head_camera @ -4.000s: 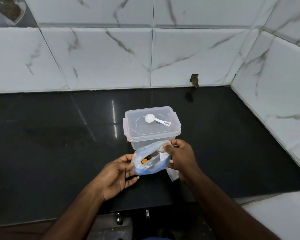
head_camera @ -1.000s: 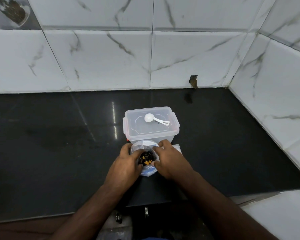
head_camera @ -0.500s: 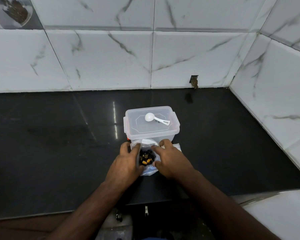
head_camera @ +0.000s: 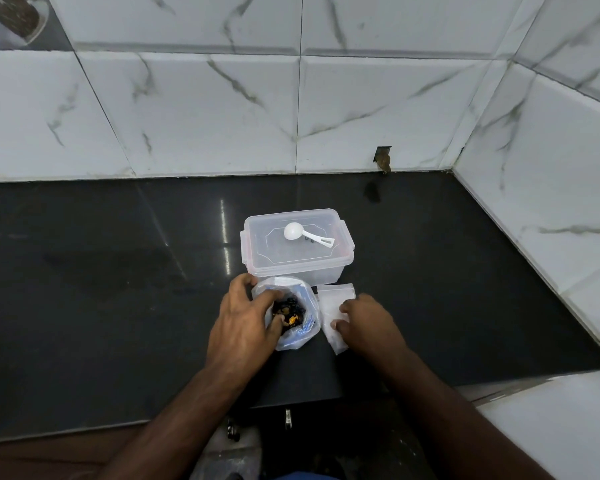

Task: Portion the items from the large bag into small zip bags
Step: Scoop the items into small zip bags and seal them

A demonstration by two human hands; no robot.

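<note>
Counter [head_camera: 94,282]: a glossy black stone worktop that meets white marble-look wall tiles at the back and on the right.
Left hand [head_camera: 243,323]: it reaches in from the bottom of the view. The fingers curl round the near left side of the large bag's open mouth and hold it wide; the thumb and one fingertip dip over the rim, close to the contents.
Large bag [head_camera: 300,336]: a clear plastic bag with blue print that stands upright on the counter in the left hand's grip, mouth facing up. It sits just in front of the container.
Items [head_camera: 290,311]: small dark pieces with a few orange ones, heaped inside the large bag just right of the left fingertips.
Container [head_camera: 297,258]: a clear lidded plastic box with red clips at its sides. It sits directly beyond both hands, and the lid is on.
Scoop [head_camera: 307,234]: a small white measuring scoop that lies on the container lid, bowl to the left and handle to the right.
Small zip bags [head_camera: 333,304]: a flat stack of clear little bags on the counter, touching the right side of the large bag.
Right hand [head_camera: 368,325]: it rests on the stack with bent fingers and its fingertips on the plastic. Whether it pinches a bag or only presses on it cannot be told.
</note>
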